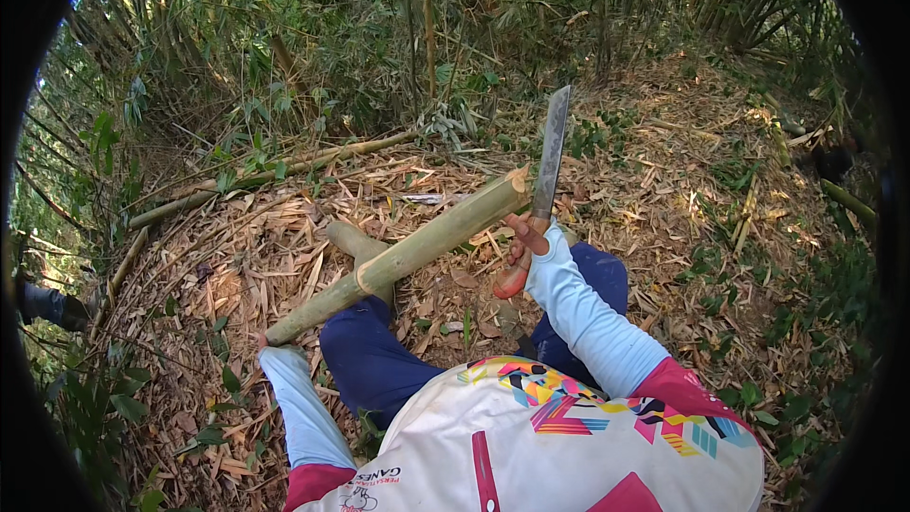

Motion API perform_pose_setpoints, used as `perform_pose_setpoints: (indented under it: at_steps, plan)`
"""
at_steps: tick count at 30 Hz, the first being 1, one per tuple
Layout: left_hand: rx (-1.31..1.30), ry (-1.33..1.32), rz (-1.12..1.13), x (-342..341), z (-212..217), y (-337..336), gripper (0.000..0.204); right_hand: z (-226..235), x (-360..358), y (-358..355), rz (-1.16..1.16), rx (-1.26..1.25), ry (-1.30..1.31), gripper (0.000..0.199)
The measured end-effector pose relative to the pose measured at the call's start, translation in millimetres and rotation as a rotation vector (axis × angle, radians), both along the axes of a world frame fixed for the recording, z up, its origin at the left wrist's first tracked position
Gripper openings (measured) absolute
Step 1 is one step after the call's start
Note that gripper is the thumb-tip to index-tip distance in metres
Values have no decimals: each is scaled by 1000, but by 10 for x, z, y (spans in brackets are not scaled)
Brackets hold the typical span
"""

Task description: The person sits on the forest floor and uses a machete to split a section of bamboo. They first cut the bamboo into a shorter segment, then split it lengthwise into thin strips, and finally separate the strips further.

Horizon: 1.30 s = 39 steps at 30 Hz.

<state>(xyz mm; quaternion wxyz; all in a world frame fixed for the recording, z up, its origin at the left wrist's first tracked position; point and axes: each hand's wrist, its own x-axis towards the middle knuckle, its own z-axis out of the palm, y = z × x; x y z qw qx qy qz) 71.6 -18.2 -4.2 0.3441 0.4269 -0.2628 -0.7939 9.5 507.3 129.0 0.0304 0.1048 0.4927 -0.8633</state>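
Note:
A thick green bamboo pole [441, 235] slants across in front of me, from the near left up to the far right. At its near-left end my left hand [264, 340] is closed on it, with most fingers hidden. The pole's far end is cut and shows pale splinters. My right hand [527, 235] grips the red-orange handle of a machete [551, 152] close beside that end. Its dark, straight blade points up and away. Under the pole lies an olive-brown rounded shape [353, 241], footwear or wood, I cannot tell which.
Dry leaves and bamboo chips [664, 218] cover the ground around my bent legs. A long bamboo stem [275, 173] lies beyond on the left, before dense bamboo thicket [351, 47]. A dark boot [55, 307] shows at the left edge. Another green stem [850, 202] lies far right.

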Motion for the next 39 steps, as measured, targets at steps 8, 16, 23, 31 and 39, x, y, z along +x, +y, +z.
perform_pose_setpoints:
  at_steps: [8, 16, 23, 31, 39]
  plan:
    - [42, 3, -51, 165, -195, 157, 48, 327, 87, -148, 100, -45, 132, 34]
    - [67, -16, -95, 285, -320, 279, 49, 182, 55, -187, 22, 62, 104, 49]
    - [76, -6, -113, 360, -352, 298, 49, 29, -35, -250, -177, 104, 143, 51]
    - [84, -8, -149, 403, -361, 333, 50, 106, -297, -224, -231, 142, 72, 41]
    - [269, 114, -852, 679, -919, -655, 53, 187, -246, -144, 50, -40, 208, 39]
